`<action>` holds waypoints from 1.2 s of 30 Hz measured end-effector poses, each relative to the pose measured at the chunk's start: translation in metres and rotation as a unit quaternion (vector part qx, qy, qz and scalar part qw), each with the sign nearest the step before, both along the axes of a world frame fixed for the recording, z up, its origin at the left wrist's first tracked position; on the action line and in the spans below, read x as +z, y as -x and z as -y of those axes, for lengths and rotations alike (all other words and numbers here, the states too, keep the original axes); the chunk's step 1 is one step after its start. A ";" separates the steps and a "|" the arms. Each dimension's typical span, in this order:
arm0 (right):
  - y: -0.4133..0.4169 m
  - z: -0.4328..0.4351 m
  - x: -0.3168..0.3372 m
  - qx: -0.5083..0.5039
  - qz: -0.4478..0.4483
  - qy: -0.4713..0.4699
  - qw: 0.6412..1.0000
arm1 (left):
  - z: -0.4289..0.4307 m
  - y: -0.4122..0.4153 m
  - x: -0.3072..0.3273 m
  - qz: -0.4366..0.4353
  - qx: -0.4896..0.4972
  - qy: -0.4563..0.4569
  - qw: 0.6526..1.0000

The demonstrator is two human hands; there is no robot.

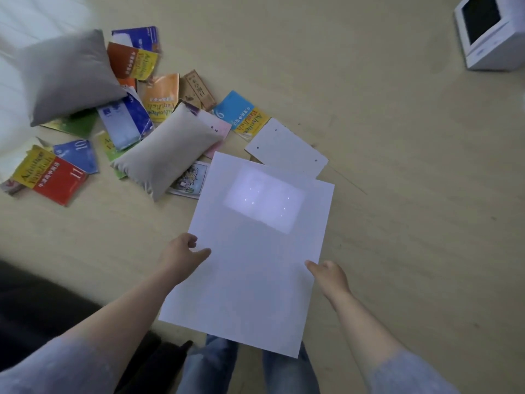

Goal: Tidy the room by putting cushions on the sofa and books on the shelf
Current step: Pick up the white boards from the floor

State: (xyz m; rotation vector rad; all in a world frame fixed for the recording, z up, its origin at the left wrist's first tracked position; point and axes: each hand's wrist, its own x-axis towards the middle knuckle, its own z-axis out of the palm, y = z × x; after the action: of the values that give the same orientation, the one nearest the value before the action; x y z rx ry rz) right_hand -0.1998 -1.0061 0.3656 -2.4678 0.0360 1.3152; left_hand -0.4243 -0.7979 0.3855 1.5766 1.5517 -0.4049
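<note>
I hold a large plain white sheet (255, 251) above the floor. My left hand (181, 254) pinches its left edge and my right hand (329, 275) grips its right edge. On the floor beyond it lie two cushions: a beige one (167, 150) in the middle and a grey one (68, 75) at the upper left. Several colourful books are scattered around and under them, among them a red one (61, 182), a blue one (237, 109) and an orange one (160, 95).
A white board with small holes (287, 149) lies just past the sheet. A white box-like appliance with a dark panel (491, 32) stands at the top right. A dark sofa edge (42, 297) is at the lower left. Pale wooden floor (412, 194) stretches to the right.
</note>
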 end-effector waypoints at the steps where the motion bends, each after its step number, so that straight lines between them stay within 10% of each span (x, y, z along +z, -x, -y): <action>1: -0.003 -0.003 -0.005 -0.009 -0.003 0.000 1.000 | -0.003 -0.002 -0.005 -0.004 0.002 -0.003 1.000; 27: -0.030 -0.009 -0.098 -0.210 -0.037 -0.025 0.977 | -0.040 -0.005 -0.099 -0.021 0.082 0.062 0.994; 36: -0.025 -0.004 -0.051 -0.124 -0.045 0.007 0.991 | 0.000 0.023 -0.050 -0.040 0.120 0.066 0.990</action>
State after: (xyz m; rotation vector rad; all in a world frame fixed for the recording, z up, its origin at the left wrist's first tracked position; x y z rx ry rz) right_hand -0.1745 -1.0024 0.3142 -2.3230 0.3645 1.3188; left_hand -0.4471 -0.7983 0.3353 1.2676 1.7162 -0.4311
